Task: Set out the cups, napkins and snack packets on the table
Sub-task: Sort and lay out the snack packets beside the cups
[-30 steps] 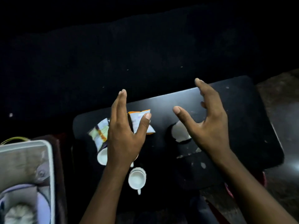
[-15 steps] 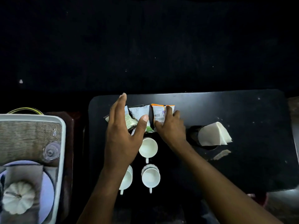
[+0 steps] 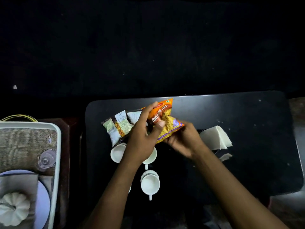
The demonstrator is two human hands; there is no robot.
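Orange snack packet [image 3: 165, 120] gripped between left hand [image 3: 142, 139], right hand [image 3: 183, 141].

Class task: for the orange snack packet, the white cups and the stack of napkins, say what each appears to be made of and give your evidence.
Orange packet: probably glossy plastic film, as it crinkles and shines in both hands.
White cups: likely glazed ceramic, with smooth, thick rims and moulded handles, though plastic cannot be excluded.
Napkins: matte white paper tissue, with thin layered edges.

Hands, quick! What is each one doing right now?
Left hand: closed on the top of the orange snack packet.
Right hand: closed on the same packet's lower end.
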